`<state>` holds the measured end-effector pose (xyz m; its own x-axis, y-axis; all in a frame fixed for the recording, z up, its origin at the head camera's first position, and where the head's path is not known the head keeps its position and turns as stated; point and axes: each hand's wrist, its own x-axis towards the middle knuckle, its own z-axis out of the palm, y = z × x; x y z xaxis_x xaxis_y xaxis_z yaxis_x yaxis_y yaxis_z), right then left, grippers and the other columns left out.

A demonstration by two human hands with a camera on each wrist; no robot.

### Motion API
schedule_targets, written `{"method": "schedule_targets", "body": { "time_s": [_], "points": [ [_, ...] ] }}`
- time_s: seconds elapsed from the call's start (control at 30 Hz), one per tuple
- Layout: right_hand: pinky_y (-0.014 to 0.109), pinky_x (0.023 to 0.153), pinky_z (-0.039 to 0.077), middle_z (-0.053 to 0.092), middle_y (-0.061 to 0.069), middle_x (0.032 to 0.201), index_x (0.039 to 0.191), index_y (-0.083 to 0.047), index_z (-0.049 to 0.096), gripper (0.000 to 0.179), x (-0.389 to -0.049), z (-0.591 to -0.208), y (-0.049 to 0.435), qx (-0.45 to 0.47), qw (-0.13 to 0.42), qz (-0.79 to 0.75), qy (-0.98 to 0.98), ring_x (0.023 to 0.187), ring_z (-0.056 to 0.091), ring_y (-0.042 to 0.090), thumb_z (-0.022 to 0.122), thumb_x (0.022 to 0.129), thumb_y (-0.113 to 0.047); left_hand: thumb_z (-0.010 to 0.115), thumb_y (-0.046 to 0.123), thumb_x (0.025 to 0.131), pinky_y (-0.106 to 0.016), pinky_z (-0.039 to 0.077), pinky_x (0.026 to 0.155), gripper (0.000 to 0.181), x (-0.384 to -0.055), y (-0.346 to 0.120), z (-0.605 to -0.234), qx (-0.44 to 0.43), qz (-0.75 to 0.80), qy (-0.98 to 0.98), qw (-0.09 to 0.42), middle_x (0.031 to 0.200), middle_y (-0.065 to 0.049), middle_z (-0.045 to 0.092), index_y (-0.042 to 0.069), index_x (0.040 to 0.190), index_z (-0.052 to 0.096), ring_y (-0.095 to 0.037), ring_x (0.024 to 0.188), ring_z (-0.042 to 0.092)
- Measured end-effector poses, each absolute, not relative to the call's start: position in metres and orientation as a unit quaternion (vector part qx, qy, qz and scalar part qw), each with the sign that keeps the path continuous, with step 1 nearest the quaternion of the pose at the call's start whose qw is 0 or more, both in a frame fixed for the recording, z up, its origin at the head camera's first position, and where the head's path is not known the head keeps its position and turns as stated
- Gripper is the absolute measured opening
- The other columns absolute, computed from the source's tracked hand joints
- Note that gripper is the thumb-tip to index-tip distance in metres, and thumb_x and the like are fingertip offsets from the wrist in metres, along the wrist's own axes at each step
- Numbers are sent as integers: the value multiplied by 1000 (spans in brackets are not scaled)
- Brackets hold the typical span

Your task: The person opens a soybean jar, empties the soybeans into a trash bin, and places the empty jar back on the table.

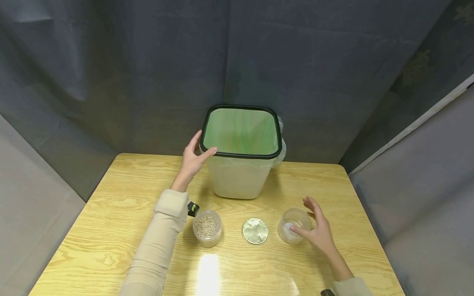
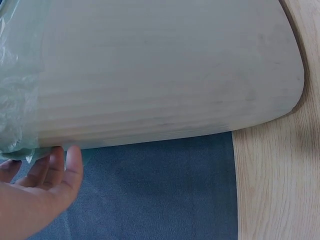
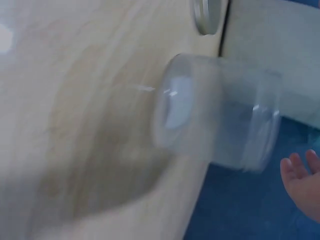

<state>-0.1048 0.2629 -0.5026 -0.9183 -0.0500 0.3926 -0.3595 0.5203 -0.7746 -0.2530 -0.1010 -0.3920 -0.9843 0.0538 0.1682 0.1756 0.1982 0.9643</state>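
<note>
A pale bin with a black rim and a green bag liner stands at the back of the table. My left hand is at the front left corner of its rim, thumb over the front edge. In the left wrist view, its fingers lie at the bag's edge. My right hand is spread beside a clear plastic jar that has something white at its base. The right wrist view shows the fingers apart from the jar.
A jar of small round beige beans or beads stands near the left forearm. Between the two jars lies a round silvery lid. Dark curtains hang behind the wooden table.
</note>
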Motion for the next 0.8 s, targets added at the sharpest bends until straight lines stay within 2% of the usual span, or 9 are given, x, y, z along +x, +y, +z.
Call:
{"method": "schedule_targets", "body": {
  "time_s": [0.17,0.3,0.5,0.6,0.67,0.8],
  "points": [
    [19,89,36,42,27,130,138,5,29,98,-104,-475,238,171,165,487,-840,112,41,41,82,55,6,68,35,81,-46,28,101,78,-253,-102,-392,-74,-629,-772,46,148,-4,21,24,145,25,-25,128,27],
    [26,86,41,42,31,128,134,13,30,98,-103,-455,220,205,161,477,-840,109,43,46,82,51,6,69,34,80,-46,26,103,79,-254,-101,-392,-74,-629,-773,47,148,-5,21,21,145,25,-25,130,26],
    [43,83,43,45,28,127,134,11,31,101,-111,-461,209,225,159,457,-846,110,45,42,85,49,-3,69,31,80,-48,24,104,80,-252,-101,-391,-77,-631,-771,40,149,-8,19,20,145,24,-28,132,23],
    [40,84,44,44,29,127,133,12,31,101,-113,-464,204,242,155,458,-841,109,44,43,85,49,-4,69,30,81,-48,22,105,79,-252,-101,-391,-78,-633,-770,37,149,-8,17,20,145,23,-27,133,20],
    [42,83,43,43,32,125,131,15,31,99,-112,-459,198,257,149,465,-834,108,42,47,84,49,0,68,32,81,-46,23,105,78,-252,-100,-392,-76,-633,-769,39,149,-5,18,24,145,24,-25,133,21],
    [41,86,43,42,25,131,136,6,30,102,-120,-475,196,256,130,460,-840,113,42,40,86,52,-6,69,35,80,-44,26,103,78,-252,-98,-393,-75,-628,-773,44,149,-5,20,25,145,25,-25,131,25]
  ]
}}
